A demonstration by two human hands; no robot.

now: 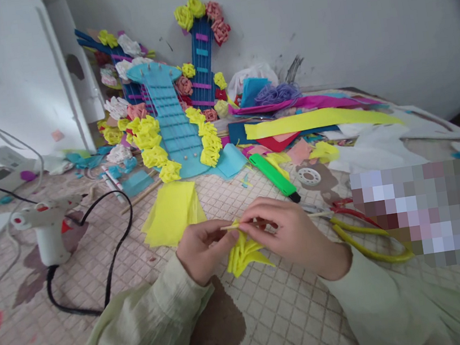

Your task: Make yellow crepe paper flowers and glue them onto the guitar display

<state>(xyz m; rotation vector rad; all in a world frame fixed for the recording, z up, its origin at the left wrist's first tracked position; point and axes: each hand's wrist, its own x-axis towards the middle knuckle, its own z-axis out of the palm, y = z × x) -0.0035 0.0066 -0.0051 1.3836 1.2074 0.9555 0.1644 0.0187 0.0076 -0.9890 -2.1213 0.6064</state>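
Note:
Both hands meet low in the middle of the head view, fingers closed in a pinch. My left hand grips a folded, pleated piece of yellow crepe paper that fans out below the fingertips. A thin wooden stick runs level across the paper's top edge, held by my right hand, whose fingertips also touch the paper. Just beyond my left hand lies a stack of yellow paper sheets. Red-handled scissors and a yellow-handled tool lie to the right of my right hand.
A white glue gun with a black cord stands at left. Blue paper guitar shapes with yellow paper flowers lean at the back. A green utility knife, a white ring and a long yellow strip lie ahead.

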